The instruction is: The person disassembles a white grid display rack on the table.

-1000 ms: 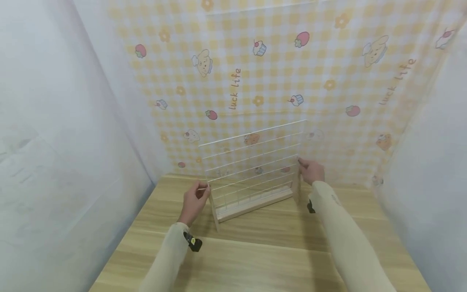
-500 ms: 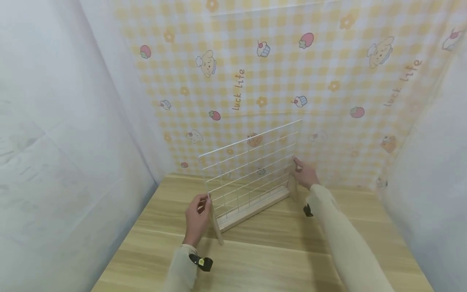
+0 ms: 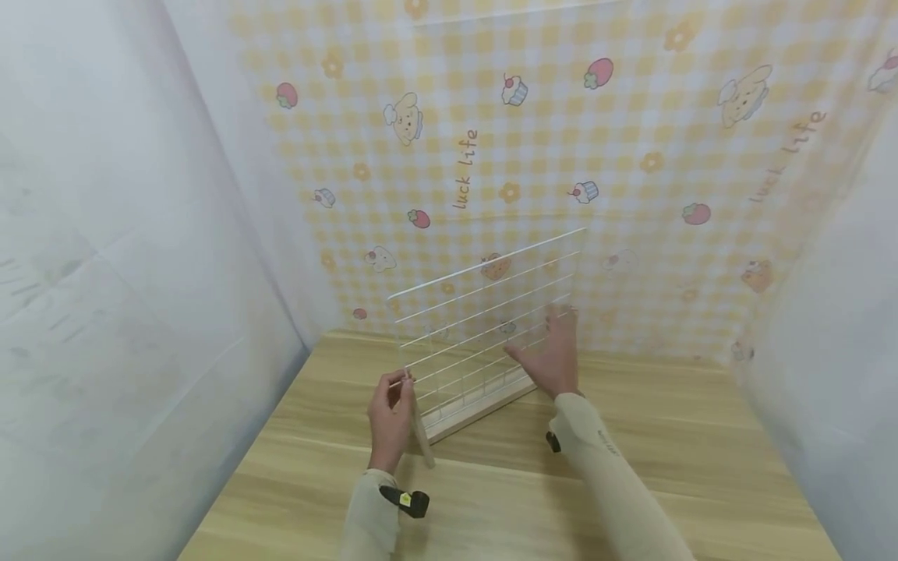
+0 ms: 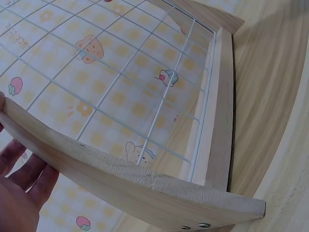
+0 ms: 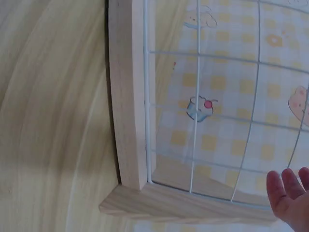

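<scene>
Gripping wire-grid rack [image 3: 484,333] by its left wooden side panel [image 4: 140,181]: left hand [image 3: 390,417], fingers curled | rack stands slantwise on wood-grain surface [image 3: 491,499], left end nearer | right hand [image 3: 557,358]: fingers spread, holding nothing, beside grid toward its right end; contact unclear | behind: checked cloth [image 3: 484,109] with strawberries, cupcakes
</scene>
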A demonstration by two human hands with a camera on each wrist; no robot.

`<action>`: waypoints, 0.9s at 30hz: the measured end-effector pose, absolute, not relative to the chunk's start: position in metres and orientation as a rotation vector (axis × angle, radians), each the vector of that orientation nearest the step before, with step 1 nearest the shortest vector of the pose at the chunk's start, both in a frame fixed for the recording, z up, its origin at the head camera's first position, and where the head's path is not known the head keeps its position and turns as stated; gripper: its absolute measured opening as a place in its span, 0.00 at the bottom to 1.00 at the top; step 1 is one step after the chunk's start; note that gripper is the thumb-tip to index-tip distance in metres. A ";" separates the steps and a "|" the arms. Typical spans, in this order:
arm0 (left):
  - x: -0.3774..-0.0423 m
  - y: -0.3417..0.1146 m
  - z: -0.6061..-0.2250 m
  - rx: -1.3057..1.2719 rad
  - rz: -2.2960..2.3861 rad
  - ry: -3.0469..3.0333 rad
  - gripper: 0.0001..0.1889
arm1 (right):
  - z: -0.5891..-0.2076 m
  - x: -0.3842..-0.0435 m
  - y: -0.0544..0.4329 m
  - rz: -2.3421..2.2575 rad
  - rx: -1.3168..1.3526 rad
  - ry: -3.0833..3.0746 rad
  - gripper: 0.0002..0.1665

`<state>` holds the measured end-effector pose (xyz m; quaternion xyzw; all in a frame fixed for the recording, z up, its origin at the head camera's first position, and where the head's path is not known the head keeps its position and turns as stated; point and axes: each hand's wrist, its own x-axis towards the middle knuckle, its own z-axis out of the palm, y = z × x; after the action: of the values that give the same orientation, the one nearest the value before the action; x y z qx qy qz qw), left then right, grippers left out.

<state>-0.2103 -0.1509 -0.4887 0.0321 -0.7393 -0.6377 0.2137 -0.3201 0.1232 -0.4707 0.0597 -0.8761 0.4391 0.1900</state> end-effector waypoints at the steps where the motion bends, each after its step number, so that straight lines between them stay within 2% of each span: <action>1: -0.210 -0.151 -0.488 0.086 -1.764 -2.054 0.12 | -0.472 -0.320 0.120 1.234 0.171 -2.471 0.70; 4: -0.211 -0.152 -0.489 0.069 -1.744 -2.057 0.11 | -0.476 -0.322 0.111 1.241 0.191 -2.473 0.76; 9: -0.219 -0.156 -0.504 0.091 -1.764 -2.039 0.11 | -0.483 -0.322 0.097 1.389 0.258 -2.407 0.78; 17: -0.220 -0.152 -0.504 0.087 -1.753 -2.030 0.11 | -0.490 -0.325 0.082 1.406 0.197 -2.379 0.85; 27: -0.218 -0.151 -0.505 0.069 -1.719 -2.018 0.15 | -0.500 -0.329 0.071 1.341 0.175 -2.253 0.84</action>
<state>-0.2183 -0.1509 -0.5048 0.0252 -0.7383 -0.6288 0.2426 -0.3287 0.0707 -0.5000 0.0645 -0.8292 0.4936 0.2543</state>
